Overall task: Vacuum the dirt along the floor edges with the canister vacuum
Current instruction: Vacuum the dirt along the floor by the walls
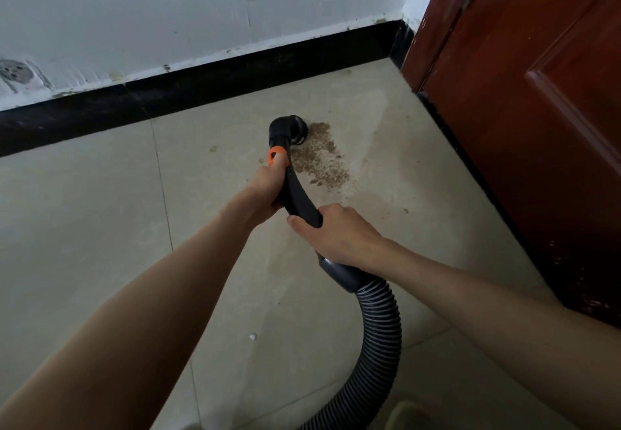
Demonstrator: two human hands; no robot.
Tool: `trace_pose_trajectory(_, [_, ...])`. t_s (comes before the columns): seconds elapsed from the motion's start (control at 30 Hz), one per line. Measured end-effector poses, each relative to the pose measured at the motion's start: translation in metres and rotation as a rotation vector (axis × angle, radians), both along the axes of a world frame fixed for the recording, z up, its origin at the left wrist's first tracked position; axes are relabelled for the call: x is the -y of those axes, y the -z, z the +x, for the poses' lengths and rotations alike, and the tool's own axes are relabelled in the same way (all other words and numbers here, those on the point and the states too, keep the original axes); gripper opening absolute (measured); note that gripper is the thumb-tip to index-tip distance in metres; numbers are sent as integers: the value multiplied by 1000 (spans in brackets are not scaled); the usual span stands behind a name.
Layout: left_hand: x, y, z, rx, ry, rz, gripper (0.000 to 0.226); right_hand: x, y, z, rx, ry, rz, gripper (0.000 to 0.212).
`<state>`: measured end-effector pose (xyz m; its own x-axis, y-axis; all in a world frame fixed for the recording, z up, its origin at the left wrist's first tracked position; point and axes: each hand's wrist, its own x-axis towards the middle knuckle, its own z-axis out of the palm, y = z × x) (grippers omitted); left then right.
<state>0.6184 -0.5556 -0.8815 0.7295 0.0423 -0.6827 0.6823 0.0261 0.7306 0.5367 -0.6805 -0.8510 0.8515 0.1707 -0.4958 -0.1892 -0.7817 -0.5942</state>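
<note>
Wall (201,3): a scuffed white surface ran across the far side, with a chipped grey patch at far left.
Skirting (168,97): a black band met the floor along the wall's foot, slanting up to the far right corner.
Floor (84,228): pale beige tiles, thin joints visible at left.
White fleck (252,337): a small scrap lay on the near tiles, between the two forearms.
Left hand (265,191): fingers were curled round the black vacuum handle (295,191), gripping just below its orange collar (278,156).
Nozzle (289,129): the black elbow end was at the floor, touching the left edge of the dirt, a little short of the skirting.
Dirt (319,157): a brown granular patch spread right and nearward from the nozzle.
Right hand (339,234): wrapped round the near end of the handle, thumb laid across it, above the grey cuff.
Hose (379,335): ribbed black tubing curved from the cuff down to the near edge.
Door (524,110): reddish-brown panelled wood stood at right, its lower face flecked.
Writing: no brand or label could be read.
</note>
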Motion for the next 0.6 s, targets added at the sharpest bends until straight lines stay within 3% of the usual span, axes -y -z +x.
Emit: trace_pose_trajectory(0.6, [39, 5, 48, 98, 90, 105, 44, 22, 12, 32, 16, 176, 91, 49])
